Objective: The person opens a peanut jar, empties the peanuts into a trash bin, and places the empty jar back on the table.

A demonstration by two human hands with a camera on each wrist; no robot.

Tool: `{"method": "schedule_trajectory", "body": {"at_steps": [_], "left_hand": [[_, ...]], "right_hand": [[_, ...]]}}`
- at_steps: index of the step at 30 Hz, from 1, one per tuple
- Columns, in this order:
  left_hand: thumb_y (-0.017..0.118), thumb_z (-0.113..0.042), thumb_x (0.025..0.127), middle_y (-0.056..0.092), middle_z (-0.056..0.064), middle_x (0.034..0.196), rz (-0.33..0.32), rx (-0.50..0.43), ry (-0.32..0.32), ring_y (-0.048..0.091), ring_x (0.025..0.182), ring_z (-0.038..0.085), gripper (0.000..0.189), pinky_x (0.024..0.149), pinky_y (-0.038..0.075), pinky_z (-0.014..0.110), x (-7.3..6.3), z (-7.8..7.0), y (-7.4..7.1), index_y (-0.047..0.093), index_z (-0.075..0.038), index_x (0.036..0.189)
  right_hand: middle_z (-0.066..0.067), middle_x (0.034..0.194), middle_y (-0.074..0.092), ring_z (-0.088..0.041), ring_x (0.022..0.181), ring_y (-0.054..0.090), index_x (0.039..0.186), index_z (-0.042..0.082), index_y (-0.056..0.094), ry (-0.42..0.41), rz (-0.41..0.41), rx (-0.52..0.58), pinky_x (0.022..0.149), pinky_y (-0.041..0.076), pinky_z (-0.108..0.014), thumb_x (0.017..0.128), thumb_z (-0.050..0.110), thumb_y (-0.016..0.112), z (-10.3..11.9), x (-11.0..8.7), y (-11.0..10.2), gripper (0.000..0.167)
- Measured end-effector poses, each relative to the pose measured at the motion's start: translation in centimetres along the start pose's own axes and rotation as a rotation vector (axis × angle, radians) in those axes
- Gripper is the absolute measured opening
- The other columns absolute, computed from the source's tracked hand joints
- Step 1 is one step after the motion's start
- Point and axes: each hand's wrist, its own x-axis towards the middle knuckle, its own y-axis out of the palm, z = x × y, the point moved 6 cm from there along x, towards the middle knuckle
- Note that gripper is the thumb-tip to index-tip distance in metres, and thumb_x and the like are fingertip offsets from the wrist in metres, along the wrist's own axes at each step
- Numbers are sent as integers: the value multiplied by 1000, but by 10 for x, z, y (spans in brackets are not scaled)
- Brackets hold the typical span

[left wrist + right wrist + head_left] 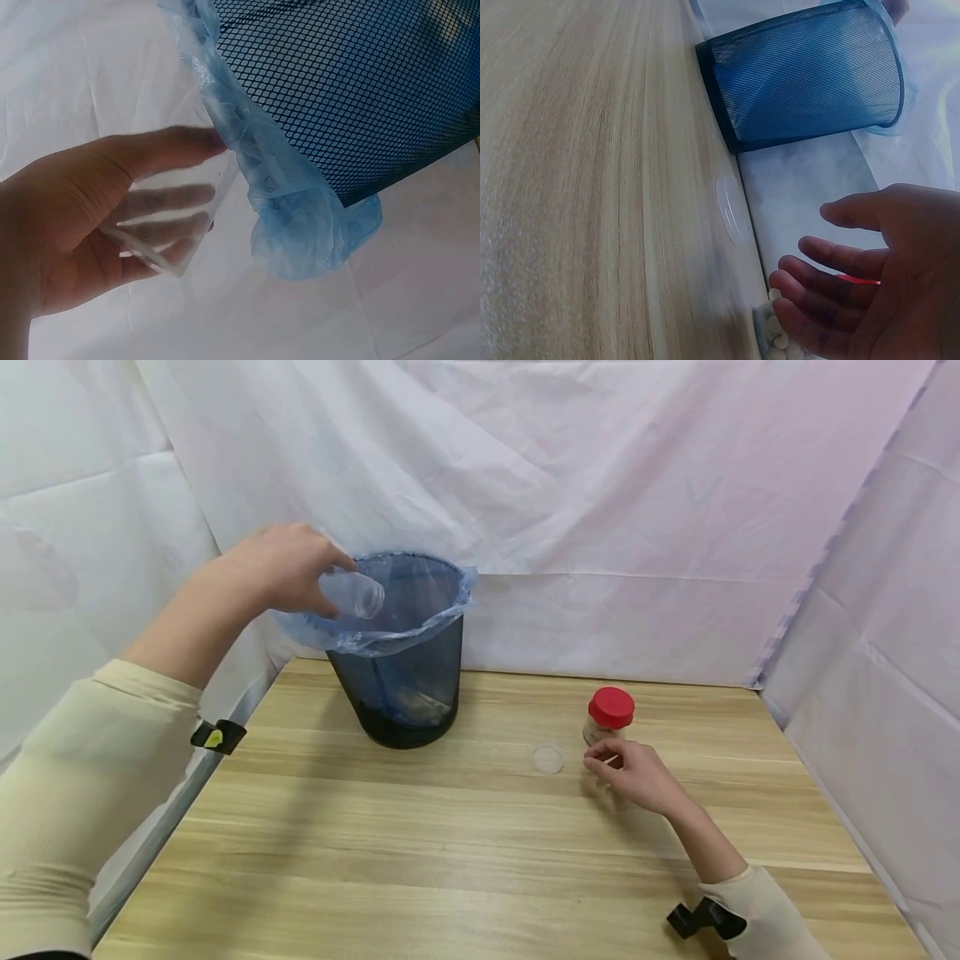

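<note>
A clear plastic jar (354,594), lidless and lying tilted on its side in the air, is held over the near-left rim of a black mesh waste bin (408,693). The left hand (273,568) grips it from above, fingers (161,146) and thumb curled round its body, with the open mouth pointing toward the bin's middle. In the left wrist view the jar (161,221) shows as a see-through wall between the thumb and the fingers, just beside the crumpled blue bag liner (300,217) that is folded over the bin's rim. The bin stands upright at the back of the wooden bench (375,860), close to the white cloth backdrop (637,485).

The right hand (637,774) rests low over the bench on the right side, fingers (832,262) loosely curved and slightly apart, holding nothing. Just beyond it stands a small jar with a red lid (609,717), upright and holding pale lumps; whether the fingertips touch it I cannot tell. A clear round lid (547,759) lies flat on the bench just left of that hand, between it and the bin, well apart from the bin. Both arms wear cream sleeves (67,793), each with a black clip at the wrist.
</note>
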Motion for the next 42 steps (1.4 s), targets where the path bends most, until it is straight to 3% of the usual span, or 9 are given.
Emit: {"method": "schedule_trajectory", "body": {"at_steps": [13, 20, 24, 30, 36, 40, 42], "left_hand": [[88, -27, 88, 68, 31, 139, -35, -36, -1, 64, 124, 51, 72, 97, 54, 68, -1, 4, -5, 62, -1, 149], [86, -30, 91, 66, 31, 142, -64, -135, -7, 61, 129, 53, 74, 105, 49, 70, -6, 10, -4, 58, -1, 152], [84, -33, 94, 67, 30, 142, -151, -236, -7, 64, 127, 51, 74, 105, 50, 68, -13, 12, -3, 56, -1, 154], [86, -37, 92, 71, 27, 135, -335, -380, 0, 72, 112, 45, 72, 94, 55, 63, -26, 13, 0, 61, -3, 151], [87, -39, 93, 70, 27, 139, -437, -578, -71, 70, 119, 50, 74, 101, 54, 64, -39, 15, 9, 59, -10, 155], [90, -40, 90, 71, 22, 140, -516, -698, -140, 71, 120, 43, 74, 98, 57, 30, -50, 17, 16, 62, -17, 154], [91, -40, 89, 73, 20, 138, -549, -738, -166, 74, 115, 28, 73, 88, 51, 13, -55, 18, 20, 63, -19, 153]], "right_hand": [[-8, 109, 78, -17, 91, 73, 117, 6, 76, -9, -7, -6, 77, 58, -29, 104, 25, 74, 0, -1, -2, 23], [-8, 110, 78, -17, 91, 74, 118, 5, 76, -9, -7, -4, 76, 58, -29, 104, 26, 74, 0, -1, -2, 25], [-8, 110, 78, -17, 91, 73, 118, 6, 76, -12, -9, -8, 77, 58, -29, 104, 26, 74, 0, -2, -3, 24], [-9, 110, 78, -17, 91, 73, 118, 5, 76, -12, -9, -7, 77, 58, -29, 104, 26, 74, 0, -1, -3, 25], [-9, 111, 79, -18, 92, 74, 118, 6, 76, -6, -6, 0, 76, 58, -29, 105, 26, 74, -2, 0, -1, 24], [-9, 112, 78, -17, 92, 74, 118, 7, 76, 1, -4, 1, 77, 58, -31, 105, 28, 73, -3, 1, 0, 25], [-9, 111, 78, -17, 92, 74, 118, 8, 77, 2, -3, -3, 77, 58, -31, 105, 29, 73, -3, 2, 0, 25]]}}
